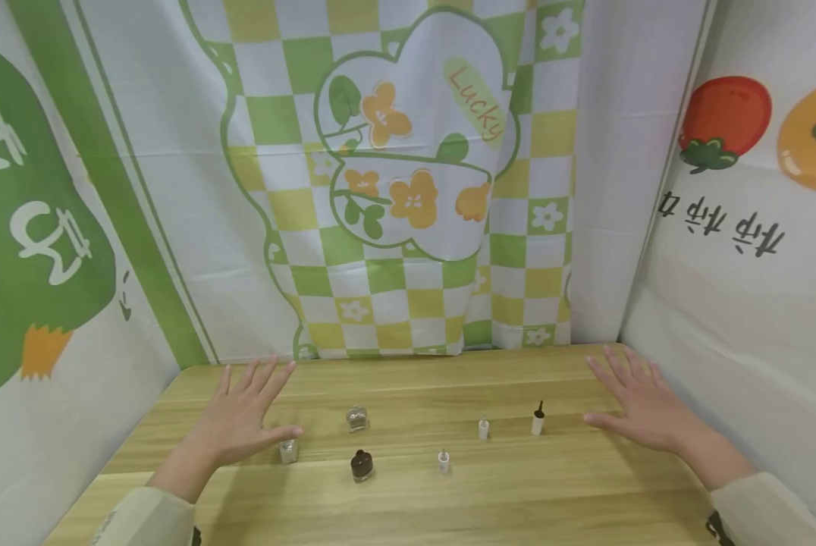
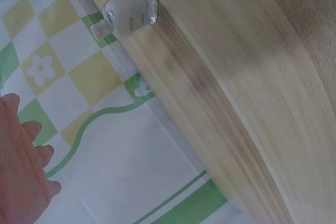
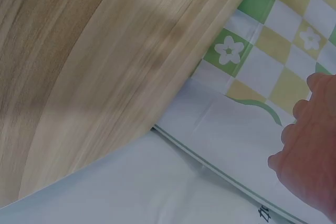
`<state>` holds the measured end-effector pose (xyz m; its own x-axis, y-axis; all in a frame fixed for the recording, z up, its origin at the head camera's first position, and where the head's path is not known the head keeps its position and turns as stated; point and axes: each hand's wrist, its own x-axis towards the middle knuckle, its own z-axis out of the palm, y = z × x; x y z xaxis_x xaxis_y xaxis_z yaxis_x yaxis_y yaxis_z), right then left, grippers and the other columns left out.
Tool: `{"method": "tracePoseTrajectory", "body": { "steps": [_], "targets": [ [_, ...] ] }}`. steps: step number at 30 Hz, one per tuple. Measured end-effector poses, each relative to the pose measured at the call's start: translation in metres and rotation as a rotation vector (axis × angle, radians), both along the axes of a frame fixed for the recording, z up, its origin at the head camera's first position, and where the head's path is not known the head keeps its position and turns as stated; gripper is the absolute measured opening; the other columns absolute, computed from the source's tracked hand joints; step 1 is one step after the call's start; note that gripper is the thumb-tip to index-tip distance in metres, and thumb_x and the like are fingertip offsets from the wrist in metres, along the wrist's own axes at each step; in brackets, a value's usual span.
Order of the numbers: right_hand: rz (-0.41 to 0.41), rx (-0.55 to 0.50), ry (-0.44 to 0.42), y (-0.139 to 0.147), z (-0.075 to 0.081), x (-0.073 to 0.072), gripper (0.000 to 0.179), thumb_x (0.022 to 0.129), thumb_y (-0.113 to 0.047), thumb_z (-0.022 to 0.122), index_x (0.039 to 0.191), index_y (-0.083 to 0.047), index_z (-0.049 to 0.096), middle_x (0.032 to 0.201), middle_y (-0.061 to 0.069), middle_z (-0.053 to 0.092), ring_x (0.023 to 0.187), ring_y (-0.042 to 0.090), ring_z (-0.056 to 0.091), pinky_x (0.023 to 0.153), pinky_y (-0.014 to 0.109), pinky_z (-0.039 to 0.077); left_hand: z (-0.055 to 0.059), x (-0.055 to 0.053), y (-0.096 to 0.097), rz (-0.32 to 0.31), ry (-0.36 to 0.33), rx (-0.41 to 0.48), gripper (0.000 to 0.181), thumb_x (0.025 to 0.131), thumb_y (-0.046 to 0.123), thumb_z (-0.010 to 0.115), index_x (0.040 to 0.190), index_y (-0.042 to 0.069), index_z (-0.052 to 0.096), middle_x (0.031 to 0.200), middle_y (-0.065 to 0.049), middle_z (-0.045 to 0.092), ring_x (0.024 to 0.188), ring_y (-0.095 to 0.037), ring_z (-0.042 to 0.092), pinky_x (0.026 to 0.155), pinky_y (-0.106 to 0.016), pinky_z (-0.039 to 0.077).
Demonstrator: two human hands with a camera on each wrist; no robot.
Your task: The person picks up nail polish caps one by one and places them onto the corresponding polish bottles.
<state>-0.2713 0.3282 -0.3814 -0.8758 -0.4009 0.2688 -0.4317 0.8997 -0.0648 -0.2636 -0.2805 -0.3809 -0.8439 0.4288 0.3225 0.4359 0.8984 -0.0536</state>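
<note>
My left hand [image 1: 237,417] is spread wide over the left side of the table, fingers straight, holding nothing. Beneath its thumb stands a clear nail polish bottle [image 1: 288,452], uncapped; the left wrist view shows this bottle [image 2: 130,14] with its threaded neck bare. Further right are a glittery nail polish bottle [image 1: 356,418] and a dark nail polish bottle [image 1: 362,465]. Three white brush caps stand with their brushes upward: a front cap [image 1: 444,462], a middle cap [image 1: 483,429] and one with a dark brush [image 1: 537,422]. To the right of that one, my right hand [image 1: 643,409] is spread, empty.
The wooden table [image 1: 517,500] reaches back to a hanging checked cloth [image 1: 408,311]. White printed cloths close off the left side [image 1: 39,440] and the right side [image 1: 742,326].
</note>
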Motion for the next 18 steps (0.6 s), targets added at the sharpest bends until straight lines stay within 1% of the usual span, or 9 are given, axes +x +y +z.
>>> {"method": "tracePoseTrajectory", "body": {
  "steps": [6, 13, 18],
  "targets": [
    [0.0, -0.007, 0.006, 0.001, -0.0004, 0.0014, 0.087, 0.092, -0.054, 0.057, 0.154, -0.006, 0.02, 0.157, 0.025, 0.003, 0.141, 0.049, -0.003, 0.106, 0.068, -0.003, -0.0003, -0.0013, -0.0001, 0.001, 0.005, 0.0, 0.098, 0.085, 0.064, 0.058, 0.157, 0.017, 0.011, 0.157, -0.023, 0.017, 0.139, -0.049, 0.017, 0.108, -0.067, 0.0],
    [0.004, -0.02, 0.001, 0.002, -0.0005, 0.002, 0.088, 0.092, -0.052, 0.058, 0.155, -0.008, 0.016, 0.158, 0.024, 0.0, 0.141, 0.049, -0.005, 0.108, 0.061, -0.01, 0.0033, -0.0006, 0.0011, 0.0, -0.001, 0.005, 0.099, 0.085, 0.066, 0.057, 0.157, 0.016, 0.012, 0.156, -0.023, 0.018, 0.14, -0.048, 0.016, 0.107, -0.068, 0.001],
    [0.001, -0.037, -0.004, 0.0015, 0.0021, 0.0034, 0.09, 0.092, -0.053, 0.059, 0.155, -0.008, 0.014, 0.158, 0.024, 0.0, 0.14, 0.05, -0.003, 0.108, 0.063, -0.009, 0.0064, 0.0015, 0.0029, 0.007, -0.028, 0.034, 0.098, 0.086, 0.066, 0.055, 0.157, 0.015, 0.011, 0.157, -0.023, 0.017, 0.14, -0.048, 0.016, 0.107, -0.068, 0.002]
  ]
}}
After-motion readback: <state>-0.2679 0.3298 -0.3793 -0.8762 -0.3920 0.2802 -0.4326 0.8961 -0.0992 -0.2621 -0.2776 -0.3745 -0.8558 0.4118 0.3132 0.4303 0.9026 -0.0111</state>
